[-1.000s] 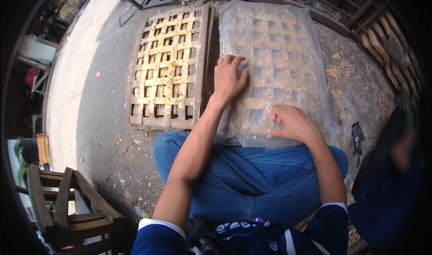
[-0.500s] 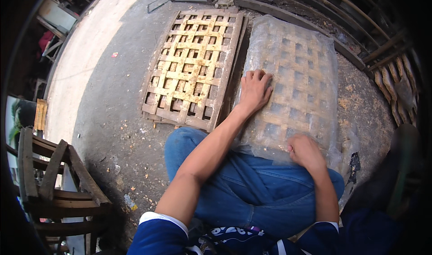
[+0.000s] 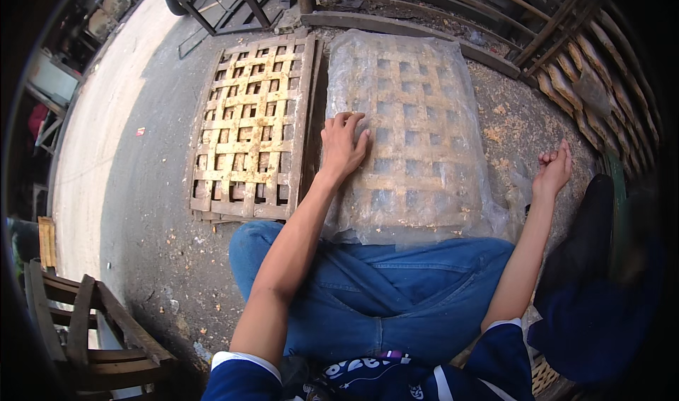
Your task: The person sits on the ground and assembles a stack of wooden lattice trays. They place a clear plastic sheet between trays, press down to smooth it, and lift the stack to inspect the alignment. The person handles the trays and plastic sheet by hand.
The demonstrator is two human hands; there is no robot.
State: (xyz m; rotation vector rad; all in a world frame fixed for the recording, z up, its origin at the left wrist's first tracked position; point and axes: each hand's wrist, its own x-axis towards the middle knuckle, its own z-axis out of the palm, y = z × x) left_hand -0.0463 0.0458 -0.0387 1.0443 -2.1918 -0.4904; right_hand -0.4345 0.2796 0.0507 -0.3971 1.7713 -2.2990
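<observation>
A woven lattice panel of pale strips lies before my knees under a cloudy plastic sheet (image 3: 408, 129). My left hand (image 3: 344, 145) rests on the sheet's left edge, fingers apart and bent, with nothing gripped that I can see. Off to the right, my right hand (image 3: 552, 169) is held up away from the sheet, some fingers loosely bent and one stretched out; it appears to hold nothing. Beside the sheet on the left sits a stack of uncovered wooden-framed lattice panels (image 3: 247, 125), pale yellow with brown stains.
Dark wooden rails (image 3: 417, 26) run along the far side. Stacked wavy-edged panels (image 3: 587, 93) lean at the right, near a dark-clothed person (image 3: 580, 288). A slatted wooden frame (image 3: 92, 330) stands at lower left. Crumbs litter the concrete floor (image 3: 155, 182).
My right hand has left the sheet's near edge and swung out to the right, its fingers loosening. My left hand stays on the left edge. The whole view has shifted.
</observation>
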